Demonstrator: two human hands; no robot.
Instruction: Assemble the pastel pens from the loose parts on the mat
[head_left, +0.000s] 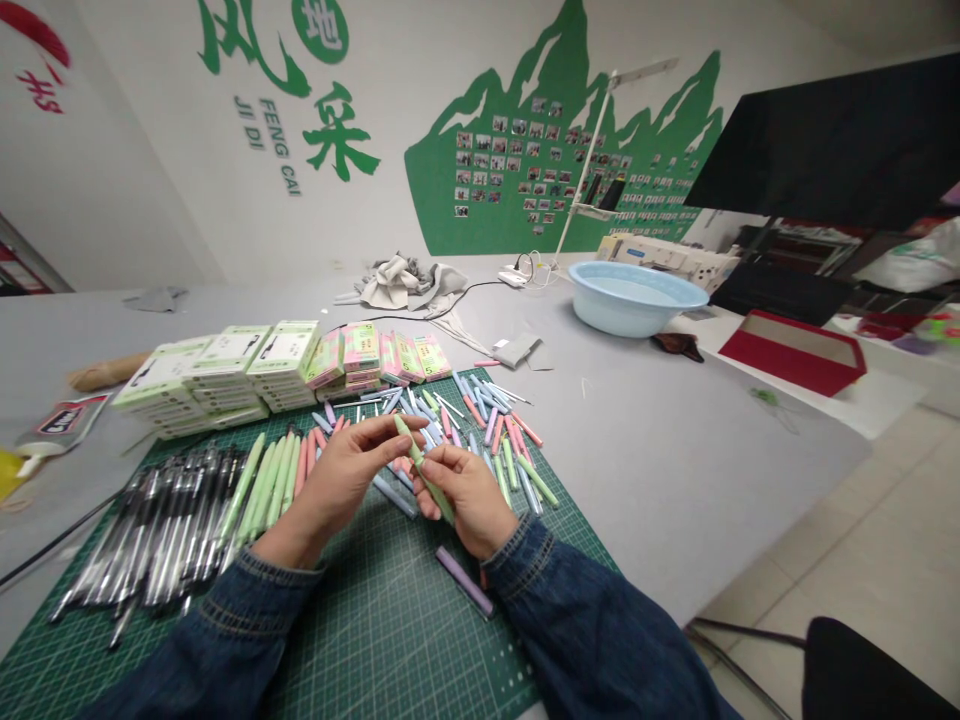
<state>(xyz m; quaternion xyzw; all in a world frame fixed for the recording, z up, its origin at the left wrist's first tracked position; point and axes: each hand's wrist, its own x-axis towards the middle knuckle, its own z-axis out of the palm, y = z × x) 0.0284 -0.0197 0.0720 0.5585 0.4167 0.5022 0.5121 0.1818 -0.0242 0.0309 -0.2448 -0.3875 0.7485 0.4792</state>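
Observation:
Both hands hold one light green pen [421, 464] above a green cutting mat [390, 620]. My right hand [469, 495] grips its lower part, fingers wrapped round it. My left hand [352, 470] pinches its upper end with thumb and fingertips. Behind the hands lies a loose heap of pastel pen barrels [487, 425] in pink, blue and green. To the left lie a row of green and pink pens [274, 480] and a row of black refills [161, 530]. A purple pen [465, 582] lies on the mat by my right wrist.
Stacks of flat pen boxes [225, 375] stand behind the mat on the grey table [675, 460]. Farther back are a light blue basin [634, 297], crumpled cloth [397, 280] and a lamp stand [585, 170]. A red tray [795, 350] sits at right; the table edge drops to tiled floor.

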